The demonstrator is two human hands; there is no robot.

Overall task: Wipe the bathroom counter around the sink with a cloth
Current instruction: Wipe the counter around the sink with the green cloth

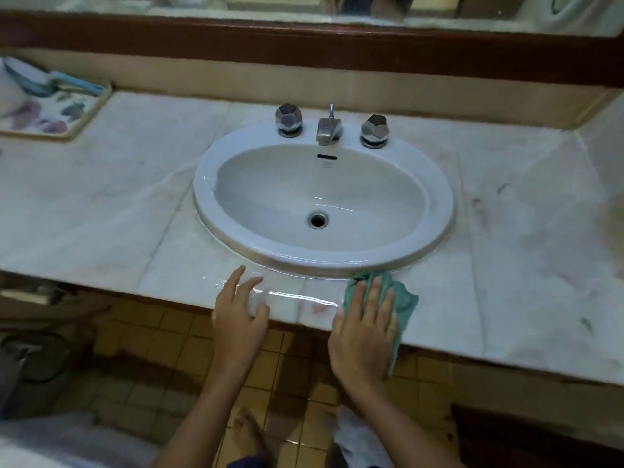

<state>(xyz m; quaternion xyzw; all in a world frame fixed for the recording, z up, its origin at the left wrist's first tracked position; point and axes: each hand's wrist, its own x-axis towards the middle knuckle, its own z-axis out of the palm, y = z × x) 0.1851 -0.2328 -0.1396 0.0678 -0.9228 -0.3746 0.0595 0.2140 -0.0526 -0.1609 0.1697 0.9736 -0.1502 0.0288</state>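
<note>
Pressing flat on the green cloth (403, 300), the right hand (366, 327) has its fingers straight and together on top of the fabric. Its grip is not closed round anything, just palm weight on the cloth. The cloth lies on the front strip of the counter (101, 204), its far corner touching the sink (442, 204) rim at the front right, while its near corner hangs over the counter's front edge. The left hand (238, 315) is spread loosely at the front edge, left of the cloth. Its grip is apart and empty, and I cannot tell whether the fingertips touch the stone or hover just over it.

From where I stand, the narrow strip in front of the basin is being wiped. A wet sheen (297, 295) lies between the two hands, and the rest looks not yet done. Reddish smears (479, 211) mark the stone right of the sink, so I would guess the next move is a sweep rightward round the rim, keeping the cloth flat and hugging the curve.

That front strip is tight, between the raised rim and the drop to the tiled floor (141, 336). The right side gives broad open stone up to the corner wall. Behind the basin, the two taps (288, 118) and the spout (328, 128) crowd the gap, needing a bunched cloth. Far left, a tray (91, 114) sits well apart.
</note>
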